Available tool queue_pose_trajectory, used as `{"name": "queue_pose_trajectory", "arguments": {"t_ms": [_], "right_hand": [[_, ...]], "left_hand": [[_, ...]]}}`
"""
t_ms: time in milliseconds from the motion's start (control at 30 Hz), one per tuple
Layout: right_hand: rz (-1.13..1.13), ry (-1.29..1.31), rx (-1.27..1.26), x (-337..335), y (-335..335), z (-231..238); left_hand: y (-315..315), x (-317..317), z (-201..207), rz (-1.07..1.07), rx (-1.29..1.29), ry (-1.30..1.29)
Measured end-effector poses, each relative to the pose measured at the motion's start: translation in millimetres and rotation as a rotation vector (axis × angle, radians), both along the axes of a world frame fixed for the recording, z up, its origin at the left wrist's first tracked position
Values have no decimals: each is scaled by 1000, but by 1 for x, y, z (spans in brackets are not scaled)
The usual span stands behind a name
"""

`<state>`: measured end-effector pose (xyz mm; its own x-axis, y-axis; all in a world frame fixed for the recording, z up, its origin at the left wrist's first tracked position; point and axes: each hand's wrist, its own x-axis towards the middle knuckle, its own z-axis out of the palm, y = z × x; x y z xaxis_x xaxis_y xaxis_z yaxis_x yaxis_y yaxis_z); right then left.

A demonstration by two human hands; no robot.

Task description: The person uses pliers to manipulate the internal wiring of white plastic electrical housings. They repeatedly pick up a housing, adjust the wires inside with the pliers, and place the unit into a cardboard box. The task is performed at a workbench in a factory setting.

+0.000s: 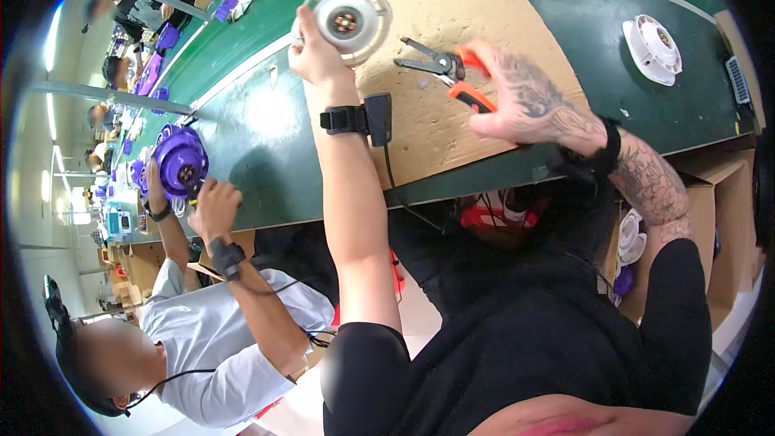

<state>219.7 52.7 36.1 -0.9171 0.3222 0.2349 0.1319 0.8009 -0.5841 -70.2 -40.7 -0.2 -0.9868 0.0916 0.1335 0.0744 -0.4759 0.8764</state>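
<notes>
My left hand point(317, 58) is closed on the edge of a white round plastic housing point(367, 12), lifted above the cardboard sheet. A dark centre with small metallic parts shows in its middle. My right hand point(525, 93) grips a pair of wire cutters point(444, 69) with orange and black handles. Fingers lie on the upper handle and the thumb is at the lower one. The jaws are spread and point left, below and to the right of the housing, apart from it.
A cardboard sheet point(500, 16) covers part of the green table point(601, 20). Another white housing point(654, 50) rests at the right. Cardboard boxes point(731, 218) stand below the table's right end. At left, a co-worker point(218, 331) handles a purple round housing point(182, 160).
</notes>
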Motion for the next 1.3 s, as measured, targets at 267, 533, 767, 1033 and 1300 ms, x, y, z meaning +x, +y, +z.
{"name": "queue_pose_trajectory", "arguments": {"t_ms": [267, 533, 767, 1033, 1300], "right_hand": [[19, 154, 860, -32, 50, 43], [97, -21, 1004, -56, 43, 78], [79, -82, 997, -74, 35, 76], [93, -309, 1030, -67, 11, 106], [142, -399, 900, -69, 18, 98]], "left_hand": [[10, 30, 5, -103, -328, 89], [13, 39, 4, 30, -378, 220], [17, 27, -12, 81, -351, 293], [17, 31, -11, 111, -385, 287], [15, 46, 0, 184, -471, 333]]}}
